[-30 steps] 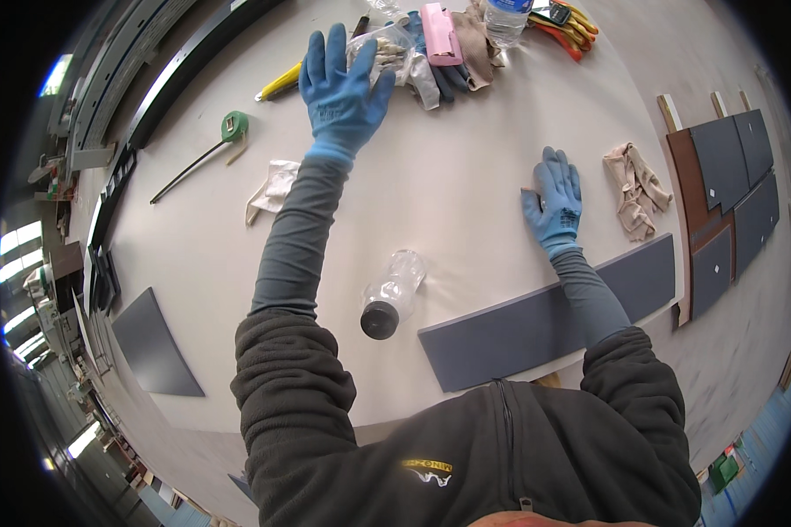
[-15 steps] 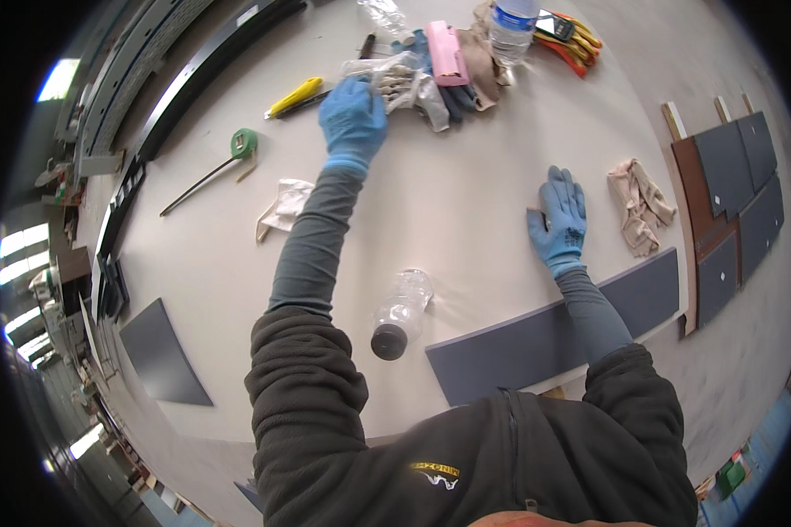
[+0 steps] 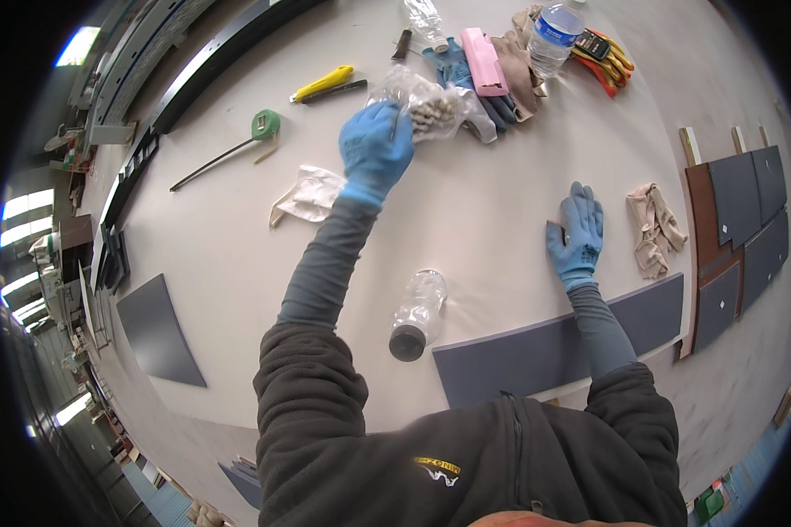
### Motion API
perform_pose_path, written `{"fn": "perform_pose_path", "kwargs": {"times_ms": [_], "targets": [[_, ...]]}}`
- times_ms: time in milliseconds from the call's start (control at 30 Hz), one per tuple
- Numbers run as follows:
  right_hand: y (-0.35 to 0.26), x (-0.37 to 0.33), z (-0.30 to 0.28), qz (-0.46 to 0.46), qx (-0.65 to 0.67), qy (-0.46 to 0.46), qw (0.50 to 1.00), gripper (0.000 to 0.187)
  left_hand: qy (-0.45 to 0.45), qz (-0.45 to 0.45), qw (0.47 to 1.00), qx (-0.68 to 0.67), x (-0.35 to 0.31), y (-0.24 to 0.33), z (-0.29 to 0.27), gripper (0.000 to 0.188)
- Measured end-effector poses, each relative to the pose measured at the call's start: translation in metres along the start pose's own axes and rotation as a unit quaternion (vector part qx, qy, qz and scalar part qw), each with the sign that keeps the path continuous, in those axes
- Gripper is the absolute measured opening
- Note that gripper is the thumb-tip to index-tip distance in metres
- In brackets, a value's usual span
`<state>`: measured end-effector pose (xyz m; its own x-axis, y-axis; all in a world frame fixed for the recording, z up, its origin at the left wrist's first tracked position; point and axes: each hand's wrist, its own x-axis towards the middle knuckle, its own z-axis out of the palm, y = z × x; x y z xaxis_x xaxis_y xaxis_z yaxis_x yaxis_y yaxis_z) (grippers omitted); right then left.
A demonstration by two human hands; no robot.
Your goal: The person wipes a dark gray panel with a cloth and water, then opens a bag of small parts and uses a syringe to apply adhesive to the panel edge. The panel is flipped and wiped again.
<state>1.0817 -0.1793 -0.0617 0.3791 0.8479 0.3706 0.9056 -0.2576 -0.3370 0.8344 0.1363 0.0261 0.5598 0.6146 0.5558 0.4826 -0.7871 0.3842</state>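
Observation:
In a blue work glove, my left hand (image 3: 376, 149) is closed on the near left edge of a clear plastic bag (image 3: 432, 112). Small pale pieces fill the bag, too blurred to name. It lies against a pile with a pink case (image 3: 485, 63), a blue glove (image 3: 449, 63) and a beige cloth (image 3: 514, 75). Also gloved in blue, my right hand (image 3: 578, 233) rests flat on the table with its fingers stretched out and nothing in it. A crumpled beige rag (image 3: 654, 230) lies to its right.
A yellow utility knife (image 3: 323, 83), a green tape measure (image 3: 264, 125) and a white cloth (image 3: 312, 193) lie left. A clear bottle (image 3: 419, 307) lies near me beside a long grey panel (image 3: 510, 356). A large water bottle (image 3: 554, 39) stands at the back.
My left hand has come slightly nearer to me, and the bag appears to have shifted with it. The whole view has moved a little. My right hand stays flat on the table.

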Motion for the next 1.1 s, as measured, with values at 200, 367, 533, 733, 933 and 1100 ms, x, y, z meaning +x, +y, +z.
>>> {"fn": "perform_pose_path", "kwargs": {"times_ms": [200, 367, 533, 733, 933, 1100], "targets": [[-0.002, 0.002, -0.002, 0.008, -0.003, -0.012, 1.0, 0.042, 0.044, 0.009, 0.987, -0.155, -0.046, 0.012, -0.027, 0.024], [-0.004, 0.003, -0.002, 0.0, 0.001, -0.005, 1.0, 0.041, 0.094, -0.135, 0.979, -0.123, -0.06, -0.023, -0.013, 0.038], [-0.005, 0.002, -0.004, -0.002, -0.01, -0.007, 1.0, 0.04, 0.005, -0.03, 0.987, -0.159, -0.057, -0.039, 0.02, 0.053], [-0.003, 0.002, 0.0, -0.006, -0.005, 0.0, 1.0, 0.04, -0.007, -0.012, 0.992, -0.125, -0.079, -0.01, 0.023, 0.069], [-0.011, 0.007, -0.007, -0.01, -0.017, -0.007, 1.0, 0.038, -0.012, -0.009, 0.994, -0.111, -0.083, -0.001, 0.021, 0.077], [-0.053, 0.05, -0.009, -0.132, 0.054, 0.029, 0.989, 0.026, -0.005, -0.011, 0.988, -0.152, -0.082, -0.011, 0.025, 0.08]]}}
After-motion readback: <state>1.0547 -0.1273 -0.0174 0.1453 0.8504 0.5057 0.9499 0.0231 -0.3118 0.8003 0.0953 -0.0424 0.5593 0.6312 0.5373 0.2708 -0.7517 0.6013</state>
